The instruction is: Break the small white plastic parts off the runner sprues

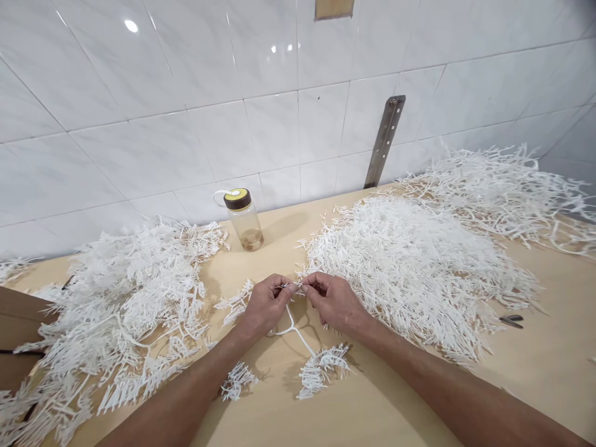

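Both my hands meet over the middle of the worktop (382,410), a pale wooden surface set against a white tiled wall (186,93). My left hand (265,305) and right hand (333,301) face each other, fingertips nearly touching, and both pinch the same white plastic sprig (294,287) between thumb and forefinger; the fingers of each hand are curled closed on it. A thin white stem (294,328) runs down from the pinch toward the near edge of the worktop and ends in a feathery branch tip (323,367) lying flat on the wood. A second small tuft (237,379) lies just beside my left forearm. To the left, a big loose pile of branched white pieces (121,310) spreads to the left edge. To the right, a denser heap of short white pieces (419,261) sits just beside my right hand, and a third, stringier pile (507,186) lies behind it in the far right corner. A clear bottle (244,219) with a dark and yellow cap stands upright near the far edge, between the left and right piles. A metal bracket (384,139) leans on the wall behind the heap. A small dark tool (511,320), too small to identify, lies near the right edge.
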The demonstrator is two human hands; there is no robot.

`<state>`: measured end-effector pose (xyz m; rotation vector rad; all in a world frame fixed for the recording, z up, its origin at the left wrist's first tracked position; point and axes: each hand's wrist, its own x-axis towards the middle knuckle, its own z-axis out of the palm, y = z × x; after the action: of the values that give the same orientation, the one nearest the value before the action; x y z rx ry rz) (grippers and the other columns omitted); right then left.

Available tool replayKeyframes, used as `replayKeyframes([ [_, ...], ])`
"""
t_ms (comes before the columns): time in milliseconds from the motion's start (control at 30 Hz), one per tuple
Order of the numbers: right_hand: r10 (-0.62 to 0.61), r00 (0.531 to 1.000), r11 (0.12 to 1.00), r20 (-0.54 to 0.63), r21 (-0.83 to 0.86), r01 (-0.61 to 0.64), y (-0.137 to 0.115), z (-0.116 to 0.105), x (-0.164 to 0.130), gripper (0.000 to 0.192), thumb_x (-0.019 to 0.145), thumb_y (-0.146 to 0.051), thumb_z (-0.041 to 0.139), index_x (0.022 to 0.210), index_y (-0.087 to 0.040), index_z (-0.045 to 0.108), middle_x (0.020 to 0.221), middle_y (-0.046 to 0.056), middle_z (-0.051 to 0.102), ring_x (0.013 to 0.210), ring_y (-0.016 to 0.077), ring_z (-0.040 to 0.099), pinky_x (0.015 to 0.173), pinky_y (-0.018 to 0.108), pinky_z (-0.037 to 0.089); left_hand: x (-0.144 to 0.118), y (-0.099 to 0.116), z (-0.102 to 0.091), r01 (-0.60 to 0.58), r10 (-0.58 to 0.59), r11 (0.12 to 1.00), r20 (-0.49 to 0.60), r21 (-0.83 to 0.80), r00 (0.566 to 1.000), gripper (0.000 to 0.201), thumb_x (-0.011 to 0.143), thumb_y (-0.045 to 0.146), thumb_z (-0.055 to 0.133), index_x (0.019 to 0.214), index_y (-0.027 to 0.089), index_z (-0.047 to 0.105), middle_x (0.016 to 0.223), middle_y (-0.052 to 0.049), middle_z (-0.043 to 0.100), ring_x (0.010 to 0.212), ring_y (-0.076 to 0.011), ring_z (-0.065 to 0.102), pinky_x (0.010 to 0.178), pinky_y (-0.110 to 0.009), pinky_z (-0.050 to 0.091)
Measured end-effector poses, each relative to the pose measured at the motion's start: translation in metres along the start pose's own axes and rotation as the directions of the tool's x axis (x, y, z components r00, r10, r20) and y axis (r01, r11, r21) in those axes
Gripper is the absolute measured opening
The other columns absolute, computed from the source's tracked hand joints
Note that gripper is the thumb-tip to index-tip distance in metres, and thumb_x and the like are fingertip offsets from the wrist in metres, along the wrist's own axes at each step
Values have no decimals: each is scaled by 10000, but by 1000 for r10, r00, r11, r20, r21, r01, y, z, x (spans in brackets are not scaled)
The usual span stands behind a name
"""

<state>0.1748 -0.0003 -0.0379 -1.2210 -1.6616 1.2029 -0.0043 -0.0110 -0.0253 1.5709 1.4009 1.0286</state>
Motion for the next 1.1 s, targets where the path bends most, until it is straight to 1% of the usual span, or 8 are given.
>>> replayKeyframes([
  [200, -15, 998, 990, -63, -140, 6, -1, 3, 0, 154, 858, -278, 538, 883, -186, 658, 655, -18, 629, 375, 88, 536, 379, 205, 424, 2, 4, -1, 81, -79, 997, 100, -13, 992, 295, 784, 432, 650, 772, 138, 665, 656, -10, 622, 624, -138, 519, 603, -251, 393],
  [333, -37, 994, 973, -100, -230, 13, -4, 7, 1, 75, 802, -197, 544, 822, -172, 611, 668, -11, 622, 391, 83, 527, 390, 204, 422, 3, 6, -1, 78, -80, 997, 114, 21, 990, 253, 791, 391, 623, 739, 144, 628, 618, 8, 568, 609, -130, 477, 594, -249, 359],
  [433, -35, 994, 969, -105, -247, 8, -4, 11, 2, 58, 792, -181, 531, 816, -178, 584, 664, -19, 604, 389, 82, 530, 383, 201, 419, 3, 8, -1, 66, -69, 997, 121, 35, 990, 243, 803, 381, 599, 729, 150, 613, 616, 14, 547, 607, -126, 456, 589, -248, 346],
  [567, 56, 992, 980, -112, -183, -76, -3, 11, 3, 31, 802, -195, 515, 816, -194, 543, 636, -45, 567, 348, 91, 545, 329, 196, 400, 1, 9, -2, 57, -58, 998, 136, 13, 989, 258, 797, 393, 610, 704, 153, 599, 610, 19, 531, 599, -118, 440, 579, -241, 339],
  [667, 135, 984, 982, -115, -120, -149, -6, 8, 2, 13, 805, -211, 523, 809, -206, 512, 572, -71, 535, 317, 115, 556, 290, 199, 383, -1, 7, -3, 59, -51, 997, 134, -54, 990, 299, 783, 440, 644, 725, 149, 612, 614, 22, 534, 581, -107, 436, 557, -229, 333],
  [867, 129, 986, 992, -109, 30, -127, -8, 8, 1, 129, 838, -325, 578, 846, -208, 524, 511, -89, 534, 291, 114, 527, 292, 201, 388, 1, 2, -5, 175, -167, 948, 51, -266, 985, 395, 762, 560, 671, 792, 171, 607, 466, 88, 403, 385, -58, 291, 416, -202, 216],
  [967, 118, 988, 989, -98, 97, -109, -6, 7, 2, 206, 861, -403, 577, 843, -204, 526, 488, -92, 516, 292, 106, 508, 310, 201, 400, 3, 0, -6, 171, -170, 936, 30, -306, 985, 401, 739, 556, 700, 802, 170, 615, 479, 79, 449, 368, -50, 307, 395, -194, 214],
  [1100, 69, 997, 985, -30, 163, -63, -4, 3, 1, 347, 917, -525, 494, 870, -188, 561, 516, -71, 543, 315, 96, 517, 337, 195, 410, 4, -2, -4, 137, -132, 946, 35, -292, 991, 412, 731, 548, 718, 792, 150, 638, 504, 63, 466, 411, -55, 349, 409, -194, 244],
])
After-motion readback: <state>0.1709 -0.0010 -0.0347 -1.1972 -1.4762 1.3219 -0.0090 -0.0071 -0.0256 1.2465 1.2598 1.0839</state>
